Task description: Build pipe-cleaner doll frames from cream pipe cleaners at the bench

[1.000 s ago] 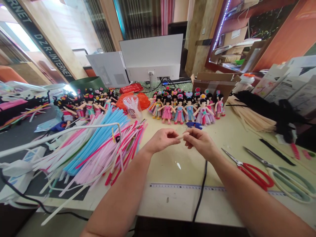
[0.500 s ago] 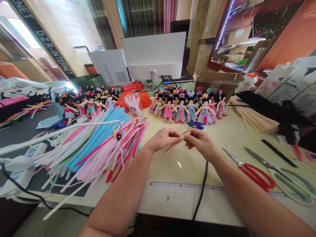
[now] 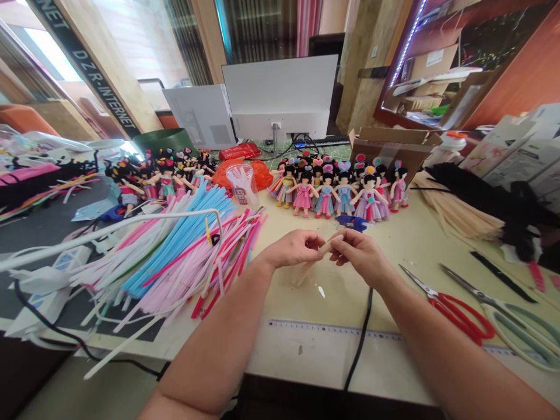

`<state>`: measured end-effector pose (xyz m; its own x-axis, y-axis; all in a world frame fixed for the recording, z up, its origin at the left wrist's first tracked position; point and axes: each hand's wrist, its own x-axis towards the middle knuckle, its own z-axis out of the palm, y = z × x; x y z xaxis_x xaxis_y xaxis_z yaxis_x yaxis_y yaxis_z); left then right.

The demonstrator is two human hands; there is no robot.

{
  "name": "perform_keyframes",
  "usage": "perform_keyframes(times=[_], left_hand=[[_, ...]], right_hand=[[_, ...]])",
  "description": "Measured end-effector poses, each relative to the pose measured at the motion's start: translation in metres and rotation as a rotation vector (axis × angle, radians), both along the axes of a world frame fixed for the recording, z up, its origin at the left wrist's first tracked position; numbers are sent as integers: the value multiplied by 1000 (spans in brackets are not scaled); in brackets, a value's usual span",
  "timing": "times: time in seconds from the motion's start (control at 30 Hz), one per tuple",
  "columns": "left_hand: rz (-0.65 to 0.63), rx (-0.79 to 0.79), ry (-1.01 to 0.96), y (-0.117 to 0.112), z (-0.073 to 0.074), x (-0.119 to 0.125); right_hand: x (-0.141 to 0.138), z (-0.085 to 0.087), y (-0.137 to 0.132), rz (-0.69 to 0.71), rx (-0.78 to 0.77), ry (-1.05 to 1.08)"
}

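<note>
Above the middle of the table, my left hand [image 3: 301, 247] and my right hand [image 3: 356, 249] pinch beige pipe cleaners [image 3: 307, 269] between thumbs and fingers. The loose ends hang down to the left below my left hand, and part of the bundle is hidden by my fingers. Just beyond my right hand lies a blue glue gun [image 3: 352, 223]. Behind it stand several pipe-cleaner dolls [image 3: 327, 189] with black hair and coloured dresses.
Bundles of coloured pipe cleaners [image 3: 175, 251] spread on the left, under a white lamp arm [image 3: 131, 221]. Red scissors [image 3: 455, 306], green-handled scissors [image 3: 520, 326] and a ruler [image 3: 315, 328] lie near the front. Beige pipe cleaners [image 3: 459, 210] are at right. A black cable [image 3: 361, 344] crosses the table edge.
The camera view has shifted slightly. My fingers have moved closer together on the beige pipe cleaners, whose hanging ends now point more steeply downward.
</note>
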<state>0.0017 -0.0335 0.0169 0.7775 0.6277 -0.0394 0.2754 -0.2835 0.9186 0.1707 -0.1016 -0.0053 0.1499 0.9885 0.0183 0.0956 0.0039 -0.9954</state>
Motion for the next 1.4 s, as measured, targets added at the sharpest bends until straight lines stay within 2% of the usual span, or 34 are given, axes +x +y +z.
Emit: perform_keyframes(times=[0.17, 0.27, 0.47, 0.7, 1.07, 1.23, 1.4], left_hand=[[39, 219, 150, -5, 3, 2], [39, 291, 195, -6, 6, 2], [-55, 172, 184, -5, 11, -3], [-74, 180, 283, -4, 16, -4], [-19, 236, 309, -2, 16, -8], [24, 271, 278, -3, 14, -8], [22, 187, 189, 1, 11, -10]], right_hand=[[-2, -2, 1, -21, 9, -15], [-3, -3, 1, -31, 13, -1], [-2, -5, 0, -56, 44, 57], [-1, -4, -1, -76, 139, 55], [2, -7, -4, -122, 204, -122], [3, -5, -5, -126, 195, -132], [6, -7, -3, -159, 204, -133]])
